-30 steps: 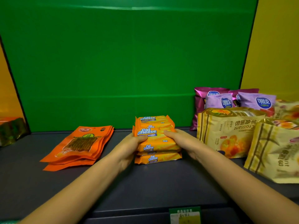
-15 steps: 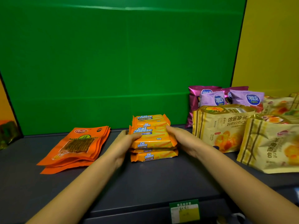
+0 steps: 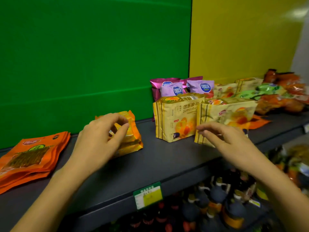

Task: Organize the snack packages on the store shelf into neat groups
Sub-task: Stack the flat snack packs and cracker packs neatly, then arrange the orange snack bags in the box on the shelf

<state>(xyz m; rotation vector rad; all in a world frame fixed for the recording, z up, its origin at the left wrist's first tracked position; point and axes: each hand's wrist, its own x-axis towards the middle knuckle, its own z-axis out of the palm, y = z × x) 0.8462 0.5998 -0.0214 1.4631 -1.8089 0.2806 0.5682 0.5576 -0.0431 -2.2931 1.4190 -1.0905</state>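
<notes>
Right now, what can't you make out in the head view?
Wafer stack: labels and count, hidden by the left hand and motion blur.
Right croissant bag: lower corner behind the right hand; contact unclear.
Orange pouches: cut off by the left edge.
Far-right packages: blurred, brands unreadable.
Price tag: print too small.
Bottles lower down: dark, blurred.
</notes>
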